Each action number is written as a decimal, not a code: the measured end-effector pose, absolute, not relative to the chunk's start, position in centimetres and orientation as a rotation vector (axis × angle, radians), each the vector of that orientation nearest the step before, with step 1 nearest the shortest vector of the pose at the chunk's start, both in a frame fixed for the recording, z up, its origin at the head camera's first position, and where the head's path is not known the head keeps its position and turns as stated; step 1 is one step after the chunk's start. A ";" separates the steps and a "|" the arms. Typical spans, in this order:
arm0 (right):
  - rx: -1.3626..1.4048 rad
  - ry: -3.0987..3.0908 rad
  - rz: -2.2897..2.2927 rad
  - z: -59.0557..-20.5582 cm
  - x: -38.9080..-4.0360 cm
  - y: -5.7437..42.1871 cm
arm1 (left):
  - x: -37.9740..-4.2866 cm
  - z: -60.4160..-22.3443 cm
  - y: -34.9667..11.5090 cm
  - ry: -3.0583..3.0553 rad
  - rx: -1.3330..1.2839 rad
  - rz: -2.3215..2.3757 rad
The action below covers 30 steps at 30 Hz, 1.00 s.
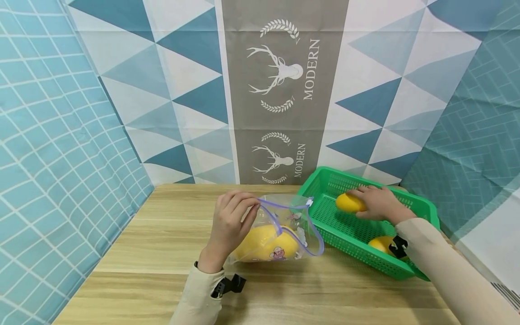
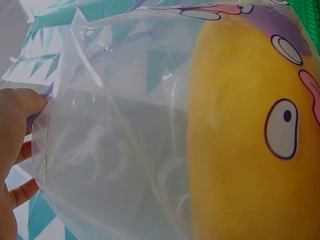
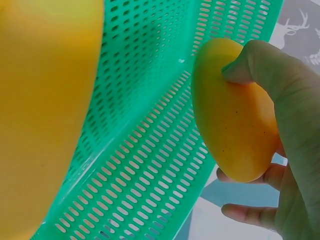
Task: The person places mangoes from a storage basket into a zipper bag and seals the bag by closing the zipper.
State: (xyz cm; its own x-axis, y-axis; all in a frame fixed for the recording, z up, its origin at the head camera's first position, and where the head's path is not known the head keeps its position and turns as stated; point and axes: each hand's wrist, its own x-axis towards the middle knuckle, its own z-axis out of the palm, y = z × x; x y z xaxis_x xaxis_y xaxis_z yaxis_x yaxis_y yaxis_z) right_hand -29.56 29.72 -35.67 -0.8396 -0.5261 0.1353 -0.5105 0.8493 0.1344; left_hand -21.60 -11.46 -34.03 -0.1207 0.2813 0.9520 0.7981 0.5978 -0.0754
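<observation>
My left hand (image 1: 232, 221) pinches the purple-edged rim of a clear zip bag (image 1: 313, 234) with cartoon prints. Inside the bag lie yellow mangoes (image 1: 256, 241), and its mouth gapes toward the right. In the left wrist view the thumb and fingers (image 2: 25, 192) grip the bag's clear edge (image 2: 42, 150). My right hand (image 1: 379, 203) holds a yellow mango (image 1: 348, 203) within the green basket (image 1: 345, 246). Thumb on one side and fingers on the other, it grips the mango (image 3: 235, 115) in the right wrist view.
Another mango (image 1: 382, 243) lies in the basket's near right end, partly hidden by my right wrist. Basket and bag stand side by side on a wooden table (image 1: 162, 253). A patterned backdrop (image 1: 195, 90) rises behind, with blue tiled sheeting (image 1: 53, 135) on the left.
</observation>
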 end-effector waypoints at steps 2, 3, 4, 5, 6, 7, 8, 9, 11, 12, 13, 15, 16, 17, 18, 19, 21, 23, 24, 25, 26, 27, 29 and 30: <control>0.812 -2.851 -0.137 -35.4 -29.4 29.6 | -21.6 -34.1 -11.5 -1.687 -0.901 -0.565; 0.815 -2.846 -0.133 -35.3 -29.3 29.6 | -21.6 -34.1 -11.5 -1.688 -0.900 -0.566; 0.818 -2.841 -0.129 -35.1 -29.2 29.5 | -21.6 -34.1 -11.5 -1.688 -0.900 -0.565; 0.821 -2.835 -0.126 -35.0 -29.0 29.5 | -21.6 -34.1 -11.5 -1.688 -0.900 -0.565; 0.822 -2.830 -0.125 -34.8 -28.9 29.4 | -21.6 -34.0 -11.5 -1.688 -0.899 -0.565; 0.823 -2.826 -0.124 -34.6 -28.8 29.4 | -21.6 -34.0 -11.5 -1.688 -0.900 -0.565; 0.823 -2.825 -0.123 -34.5 -28.7 29.4 | -21.6 -34.0 -11.5 -1.687 -0.900 -0.565; 0.820 -2.825 -0.123 -34.4 -28.6 29.3 | -21.6 -34.0 -11.4 -1.686 -0.901 -0.565; 0.816 -2.822 -0.124 -34.3 -28.4 29.3 | -21.6 -34.0 -11.4 -1.686 -0.902 -0.566; 0.815 -2.820 -0.125 -34.3 -28.4 29.4 | -21.6 -34.0 -11.4 -1.685 -0.902 -0.565; 0.815 -2.818 -0.125 -34.3 -28.4 29.4 | -21.6 -34.0 -11.4 -1.684 -0.902 -0.565; 0.813 -2.810 -0.131 -34.3 -28.4 29.4 | -21.6 -34.1 -11.4 -1.684 -0.903 -0.563; 0.813 -2.805 -0.132 -34.3 -28.4 29.5 | -21.6 -34.1 -11.4 -1.684 -0.904 -0.562; 0.813 -2.800 -0.131 -34.3 -28.4 29.5 | -21.6 -34.1 -11.4 -1.683 -0.905 -0.560; 0.814 -2.793 -0.129 -34.3 -28.3 29.5 | -21.6 -34.1 -11.4 -1.683 -0.905 -0.560; 0.815 -2.786 -0.124 -34.2 -28.2 29.5 | -21.6 -34.1 -11.4 -1.683 -0.906 -0.559; 0.814 -2.772 -0.122 -34.1 -28.1 29.4 | -21.6 -34.2 -11.4 -1.684 -0.906 -0.558; 0.818 -2.755 -0.117 -34.0 -28.0 29.4 | -21.6 -34.2 -11.4 -1.687 -0.906 -0.560; 0.818 -2.749 -0.115 -33.9 -27.9 29.3 | -21.6 -34.1 -11.4 -1.690 -0.906 -0.560; 0.822 -2.741 -0.114 -33.9 -27.8 29.3 | -21.6 -34.1 -11.4 -1.692 -0.906 -0.560; 0.821 -2.736 -0.116 -33.8 -27.7 29.2 | -21.6 -34.1 -11.4 -1.695 -0.905 -0.559; 0.825 -2.730 -0.112 -33.7 -27.6 29.1 | -21.6 -34.1 -11.4 -1.698 -0.905 -0.559; 0.832 -2.722 -0.106 -33.6 -27.5 29.0 | -21.5 -34.1 -11.4 -1.702 -0.904 -0.559; 0.832 -2.721 -0.106 -33.5 -27.4 28.9 | -21.5 -34.1 -11.4 -1.702 -0.904 -0.558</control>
State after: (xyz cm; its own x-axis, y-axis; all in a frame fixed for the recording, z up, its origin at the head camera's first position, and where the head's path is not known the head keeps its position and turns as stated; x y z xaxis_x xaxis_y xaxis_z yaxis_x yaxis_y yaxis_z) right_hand -27.38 28.91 -33.48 -0.7902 -0.5570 0.2556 -0.5354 0.8304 0.1543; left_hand -21.54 -11.44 -34.13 -0.1336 0.2915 0.9472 0.7958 0.6012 -0.0728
